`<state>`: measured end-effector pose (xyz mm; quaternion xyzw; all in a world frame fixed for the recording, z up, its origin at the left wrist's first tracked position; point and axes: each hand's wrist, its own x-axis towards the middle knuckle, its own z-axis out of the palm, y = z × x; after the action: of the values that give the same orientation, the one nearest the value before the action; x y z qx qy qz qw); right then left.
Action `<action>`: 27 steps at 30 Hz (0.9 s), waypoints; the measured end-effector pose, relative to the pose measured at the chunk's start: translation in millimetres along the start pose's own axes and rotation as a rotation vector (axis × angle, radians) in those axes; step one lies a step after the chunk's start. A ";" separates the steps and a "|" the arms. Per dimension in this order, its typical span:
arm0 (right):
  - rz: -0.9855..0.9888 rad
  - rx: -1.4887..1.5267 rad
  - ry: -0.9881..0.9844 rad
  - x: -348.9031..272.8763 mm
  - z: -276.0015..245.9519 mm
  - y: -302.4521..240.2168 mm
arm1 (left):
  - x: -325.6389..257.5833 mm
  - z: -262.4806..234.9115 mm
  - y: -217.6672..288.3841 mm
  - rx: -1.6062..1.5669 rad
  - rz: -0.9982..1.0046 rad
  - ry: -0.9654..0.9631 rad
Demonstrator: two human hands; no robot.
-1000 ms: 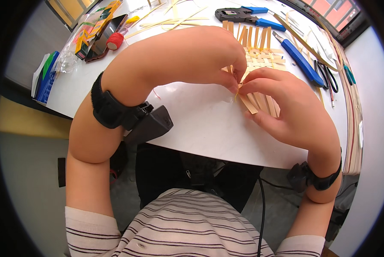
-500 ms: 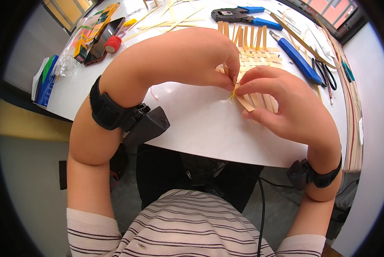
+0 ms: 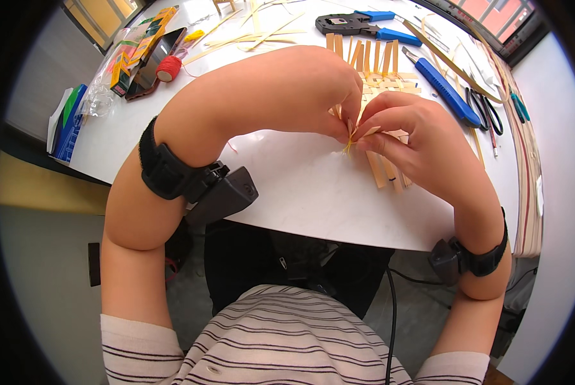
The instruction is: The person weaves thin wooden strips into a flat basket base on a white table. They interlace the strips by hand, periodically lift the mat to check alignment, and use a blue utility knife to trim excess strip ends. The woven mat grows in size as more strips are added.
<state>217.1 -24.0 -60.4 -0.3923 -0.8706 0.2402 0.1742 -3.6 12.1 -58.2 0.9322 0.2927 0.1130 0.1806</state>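
A woven mat of flat tan strips point(image 3: 401, 85) lies on the white table, partly covered by my hands, its loose strip ends pointing away from and toward me. At its near left corner my left hand point(image 3: 336, 90) is closed in a pinch on the mat's edge. My right hand point(image 3: 417, 131) meets it there, thumb and forefinger closed on a strip end. Between the fingertips hangs a tuft of thin yellow thread point(image 3: 348, 147). Just what each fingertip grips is partly hidden. Below my right hand, several strip ends point(image 3: 378, 172) lie on the table.
Right of the mat lie a blue utility knife point(image 3: 443, 90), black scissors point(image 3: 483, 109) and a pencil point(image 3: 495, 144). Behind stands a blue-handled crimping tool point(image 3: 358, 24). Far left are a red thread spool point(image 3: 168, 68), a phone point(image 3: 147, 76) and yellow boxes point(image 3: 121, 72). Loose strips point(image 3: 261, 40) lie at the back.
My right thumb has come up to the forefinger, onto a strip end by the thread. More near strip ends now show. My left forearm has shifted slightly right and toward me.
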 end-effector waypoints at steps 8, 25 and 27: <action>0.050 0.057 0.054 3.8 5.5 4.9 | 1.0 0.3 -0.5 -0.015 -0.003 -0.005; -0.061 0.008 0.008 9.4 7.8 10.4 | 2.6 -1.4 6.1 -0.010 -0.083 -0.039; -0.033 0.026 0.004 11.1 8.3 9.5 | 2.3 -1.5 6.3 -0.007 -0.094 -0.039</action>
<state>211.8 -12.4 -71.2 -0.3758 -0.8735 0.2480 0.1850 0.9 9.0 -54.1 0.9188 0.3321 0.0873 0.1946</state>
